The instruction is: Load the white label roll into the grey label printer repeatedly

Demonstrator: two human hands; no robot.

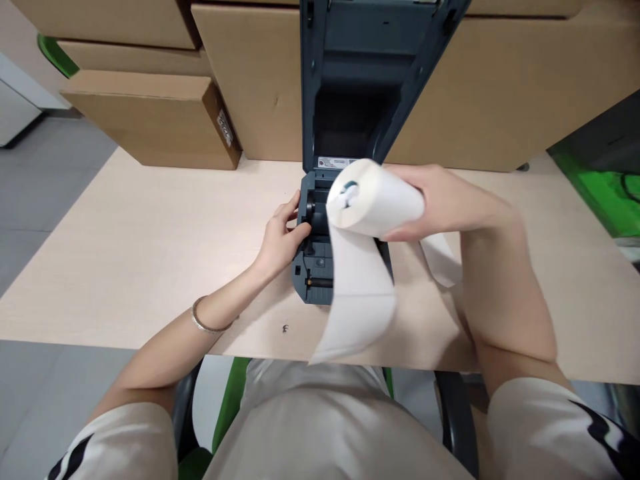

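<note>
While the broad pale table (125,253) stretches away to either side of both hands, stacked cardboard boxes (500,87) stand beyond them, well past the fingertips. Between the hands sits a dark grey printer (315,267), its lid (370,60) tipped up and back so that the bay lies open.

The right hand (450,200) is wrapped around a white paper roll (380,200) and holds it in the air, fingers over the top and thumb beneath, clasping the roll's right end. The roll's long axis runs crosswise, out of that palm toward the left hand (283,237), and its open core end faces left. It hangs just above the printer's bay, not seated in it. A loose strip (357,300) falls from the roll over the printer's front, toward the person's lap.

The left hand lies just left of the roll and lower, touching the printer's left wall: fingers curled over the upper edge, thumb pressed to the side. It is the hand nearer the bay; the right is the only one on the roll.

A thin bracelet (203,325) circles the left wrist, and a small dark speck (285,329) lies on the table near it.

A white label (335,162) sits inside the printer behind the roll, and a sticker (225,128) marks a box end; neither can be read.
</note>
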